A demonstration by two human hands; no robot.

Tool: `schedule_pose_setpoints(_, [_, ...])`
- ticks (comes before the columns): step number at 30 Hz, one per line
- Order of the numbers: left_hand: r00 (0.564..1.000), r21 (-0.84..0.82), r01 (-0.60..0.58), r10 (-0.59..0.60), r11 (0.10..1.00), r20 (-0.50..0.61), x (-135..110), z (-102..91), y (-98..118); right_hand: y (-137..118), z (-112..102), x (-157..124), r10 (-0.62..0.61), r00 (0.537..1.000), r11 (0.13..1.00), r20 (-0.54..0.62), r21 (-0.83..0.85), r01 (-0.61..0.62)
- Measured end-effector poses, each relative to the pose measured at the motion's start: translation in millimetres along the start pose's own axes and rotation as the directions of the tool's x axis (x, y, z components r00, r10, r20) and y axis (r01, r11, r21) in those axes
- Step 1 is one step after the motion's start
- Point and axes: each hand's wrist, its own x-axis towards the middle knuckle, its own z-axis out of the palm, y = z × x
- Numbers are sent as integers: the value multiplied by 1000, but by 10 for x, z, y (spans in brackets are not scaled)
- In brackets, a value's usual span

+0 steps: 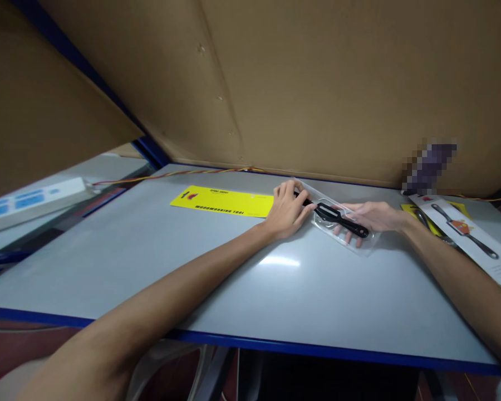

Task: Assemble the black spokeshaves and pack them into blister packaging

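A black hand tool [330, 213] with a slotted middle and a holed handle lies in a clear plastic blister shell [369, 243]. Its exact kind is hard to tell. My left hand [290, 209] curls its fingers over the upper left end of the tool and shell. My right hand [371, 217] holds the shell from the right, its fingers showing through the clear plastic beneath the handle. Beside my left hand, a yellow backing card [221, 201] with black print rests flat on the table, its right end partly covered by that hand.
The grey table [300, 301] has a blue front edge. To the right lie a white card [463, 228] picturing a tool and yellow packaging [459, 210]. A cardboard wall [296, 100] rises behind, with a thin cable [192, 174] along its foot. A power strip [37, 200] sits left.
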Motion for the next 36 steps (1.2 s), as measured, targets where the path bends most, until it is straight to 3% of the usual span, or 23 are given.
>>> schedule_pose_setpoints(5, [993,-92,62,-70,994,-94,28,35,-12,-25,110,87,33,976,985,-213,-161,-69])
schedule_pose_setpoints(10, [938,-294,160,-238,942,-252,65,-5,-140,36,138,142,-41,968,965,-249,-262,-27])
schedule_pose_setpoints(14, [949,-207,232,-268,950,-165,117,-163,-337,58,132,152,-58,958,951,-280,-308,-33])
schedule_pose_setpoints(17, [941,-135,301,-317,944,-118,154,-376,-488,-12,62,104,-84,945,888,-315,-454,-72])
schedule_pose_setpoints(20, [915,-58,372,-376,926,-142,169,-627,-641,-123,-57,7,-120,925,684,-361,-705,-186])
schedule_pose_setpoints(22, [930,49,356,-349,933,-113,165,-765,-759,-161,-113,-36,-216,865,530,-453,-799,-286])
schedule_pose_setpoints(24, [947,208,319,-319,925,-36,153,-844,-888,-148,-108,-27,-359,791,437,-495,-838,-326])
schedule_pose_setpoints(27, [929,429,279,-355,859,108,129,-845,-1064,-73,16,69,-522,748,348,-410,-903,-253])
schedule_pose_setpoints(31, [858,503,327,-474,800,196,84,-746,-1196,52,246,214,-522,783,308,-339,-931,-197])
schedule_pose_setpoints(33, [863,481,299,-449,824,233,56,-693,-1215,130,325,259,-520,784,295,-338,-933,-207])
schedule_pose_setpoints(36, [890,474,184,-350,861,290,32,-618,-1187,250,384,310,-598,722,272,-347,-936,-225])
